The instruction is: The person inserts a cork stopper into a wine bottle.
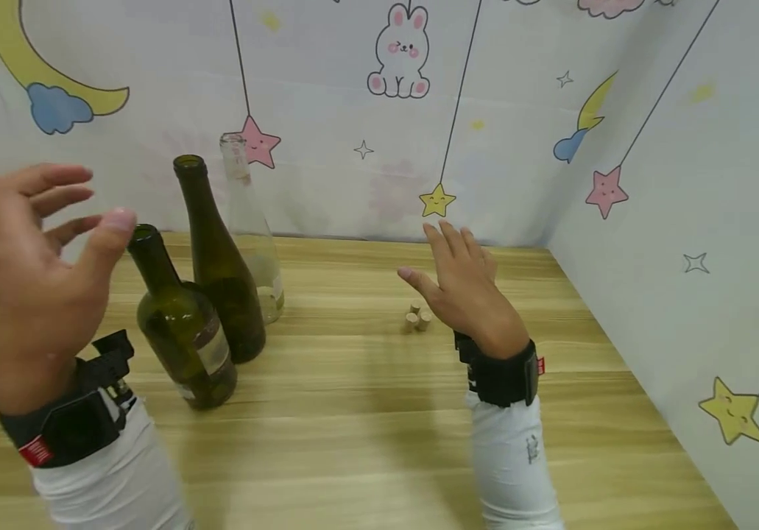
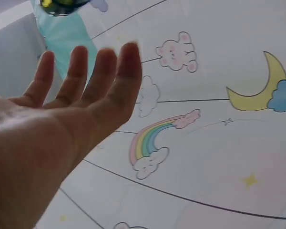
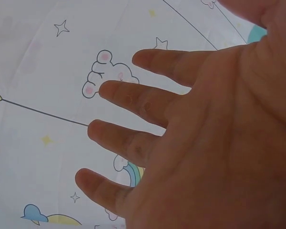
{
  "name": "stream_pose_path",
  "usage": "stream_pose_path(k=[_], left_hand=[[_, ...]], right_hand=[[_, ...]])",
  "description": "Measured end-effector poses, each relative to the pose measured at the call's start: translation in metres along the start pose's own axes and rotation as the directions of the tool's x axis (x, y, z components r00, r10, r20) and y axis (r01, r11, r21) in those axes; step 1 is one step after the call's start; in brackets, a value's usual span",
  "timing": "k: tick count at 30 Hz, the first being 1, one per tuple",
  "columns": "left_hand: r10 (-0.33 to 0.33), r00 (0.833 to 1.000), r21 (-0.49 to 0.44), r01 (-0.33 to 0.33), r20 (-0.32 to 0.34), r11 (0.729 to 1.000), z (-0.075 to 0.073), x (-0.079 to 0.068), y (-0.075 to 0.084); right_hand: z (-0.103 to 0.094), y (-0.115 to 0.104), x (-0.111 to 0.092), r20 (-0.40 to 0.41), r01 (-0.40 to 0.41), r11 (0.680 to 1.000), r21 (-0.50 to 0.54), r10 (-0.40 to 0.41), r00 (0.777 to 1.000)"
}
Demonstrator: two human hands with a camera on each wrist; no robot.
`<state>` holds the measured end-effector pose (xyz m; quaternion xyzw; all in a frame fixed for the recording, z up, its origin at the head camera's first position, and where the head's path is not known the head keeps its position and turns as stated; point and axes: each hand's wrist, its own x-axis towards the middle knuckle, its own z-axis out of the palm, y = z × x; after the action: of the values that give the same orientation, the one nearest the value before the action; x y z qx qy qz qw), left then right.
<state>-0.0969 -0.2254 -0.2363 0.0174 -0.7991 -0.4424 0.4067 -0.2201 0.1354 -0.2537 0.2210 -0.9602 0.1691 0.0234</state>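
Raised at the left of the head view, my left hand (image 1: 48, 272) holds nothing, its fingers loosely bent. Closest to it is a short dark green wine bottle (image 1: 183, 331) with a pale label. Behind that stand a taller green bottle (image 1: 223, 272) and a clear glass bottle (image 1: 253, 228), all uncapped and upright. My right hand (image 1: 468, 287) hovers over the table with fingers spread and nothing in its grasp. Just left of it, three small corks (image 1: 417, 318) sit grouped on the wood. The right wrist view shows the bare palm (image 3: 219, 133); the left fingers (image 2: 93, 81) appear in the left wrist view.
The light wood-grain table (image 1: 346, 412) runs back to a white cloth wall (image 1: 326, 81) printed with stars, moons and a rabbit. A similar printed wall (image 1: 684, 184) borders the right side. Black straps with devices (image 1: 501, 375) circle both wrists.
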Motion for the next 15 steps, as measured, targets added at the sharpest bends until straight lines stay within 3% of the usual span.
stream_pose_path(k=[1, 3, 5, 7, 15], left_hand=[[-0.063, 0.993, -0.01, 0.064, 0.096, 0.998, 0.001, 0.002, -0.005], [-0.165, 0.943, 0.005, 0.171, 0.29, 0.985, 0.002, 0.005, -0.015], [-0.203, 0.878, 0.046, 0.204, 0.433, 0.978, 0.001, 0.009, -0.024], [-0.2, 0.843, 0.064, 0.195, 0.499, 0.979, -0.001, 0.012, -0.032], [-0.165, 0.826, 0.092, 0.138, 0.54, 0.986, -0.005, 0.012, -0.045]], right_hand=[[-0.001, 0.002, -0.001, -0.004, -0.002, 1.0, -0.003, 0.002, 1.0], [-0.002, 0.005, -0.003, -0.009, -0.004, 1.0, -0.002, 0.004, 1.0], [-0.003, 0.007, -0.004, -0.01, -0.005, 1.0, 0.005, 0.005, 1.0], [-0.004, 0.007, -0.004, -0.008, -0.008, 1.0, 0.013, 0.008, 1.0], [-0.005, 0.006, -0.003, 0.014, -0.006, 1.0, 0.004, 0.006, 1.0]])
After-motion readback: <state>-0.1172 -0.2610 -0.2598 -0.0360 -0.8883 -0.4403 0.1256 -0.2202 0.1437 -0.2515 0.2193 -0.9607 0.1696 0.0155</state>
